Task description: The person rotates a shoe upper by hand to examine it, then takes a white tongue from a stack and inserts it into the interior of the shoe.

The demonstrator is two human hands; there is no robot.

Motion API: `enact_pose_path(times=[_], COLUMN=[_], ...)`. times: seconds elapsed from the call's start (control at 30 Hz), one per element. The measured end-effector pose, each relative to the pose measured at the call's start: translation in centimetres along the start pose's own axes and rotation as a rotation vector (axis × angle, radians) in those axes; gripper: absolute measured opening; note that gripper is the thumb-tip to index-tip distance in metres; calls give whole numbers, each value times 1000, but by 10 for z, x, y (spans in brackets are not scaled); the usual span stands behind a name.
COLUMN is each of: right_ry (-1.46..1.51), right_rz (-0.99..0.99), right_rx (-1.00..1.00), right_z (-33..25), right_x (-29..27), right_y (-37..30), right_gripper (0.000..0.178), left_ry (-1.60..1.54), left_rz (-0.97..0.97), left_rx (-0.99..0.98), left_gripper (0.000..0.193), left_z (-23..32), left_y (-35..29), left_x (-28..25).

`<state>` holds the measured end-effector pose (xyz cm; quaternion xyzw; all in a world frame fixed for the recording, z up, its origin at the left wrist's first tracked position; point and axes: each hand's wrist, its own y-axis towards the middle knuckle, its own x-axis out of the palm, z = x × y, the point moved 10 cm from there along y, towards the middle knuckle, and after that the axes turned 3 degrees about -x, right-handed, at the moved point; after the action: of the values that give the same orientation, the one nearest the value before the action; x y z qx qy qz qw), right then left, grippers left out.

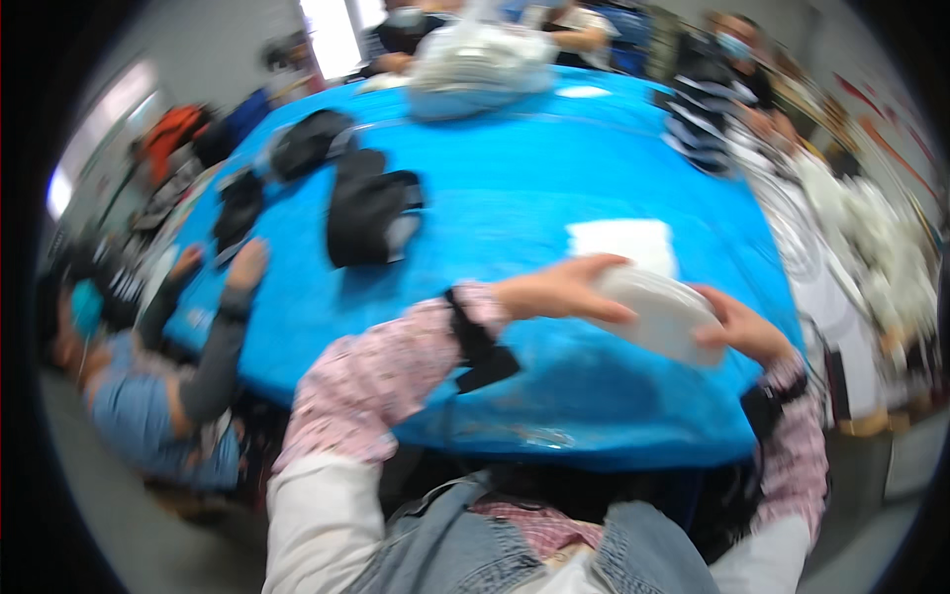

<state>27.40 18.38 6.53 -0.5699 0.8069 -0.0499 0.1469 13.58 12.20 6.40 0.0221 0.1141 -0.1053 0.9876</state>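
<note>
Above the right part of the blue-covered table (495,208), a white rounded stack of thin layers (658,315) is held between my two hands. My left hand (569,289) grips its left edge, thumb and fingers parted around it. On its right edge, the fingers of my right hand (742,329) are closed. Motion blur hides what kind of pieces make up the stack. Just beyond it, a flat white squarish piece (621,242) lies on the blue cover, partly hidden by the stack.
Black rolled bundles (371,210) lie on the left half. A large clear bag of white pieces (480,67) stands at the far edge; a black-and-white striped stack (701,119) is far right. A co-worker's hands (247,265) rest at the left edge. More people sit across the table.
</note>
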Motion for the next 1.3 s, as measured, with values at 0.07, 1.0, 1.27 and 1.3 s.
enact_pose_path(times=[0.07,1.0,1.27,1.3], right_ry=[-143,-1210,-1394,-1459], right_rz=[38,36,321,364], right_rx=[-15,-425,-624,-656], right_z=[-3,-28,-9,-8], right_x=[-4,61,72,75], right_y=[-4,-6,-24,-28], right_gripper=[79,76,60,59], left_ry=[174,880,662,628], left_rz=[21,86,-172,-177], left_rx=[103,336,-19,-184], left_gripper=[83,70,72,74], left_z=[6,-2,-8,-23], left_y=[13,-13,22,32], left_x=[4,38,25,17])
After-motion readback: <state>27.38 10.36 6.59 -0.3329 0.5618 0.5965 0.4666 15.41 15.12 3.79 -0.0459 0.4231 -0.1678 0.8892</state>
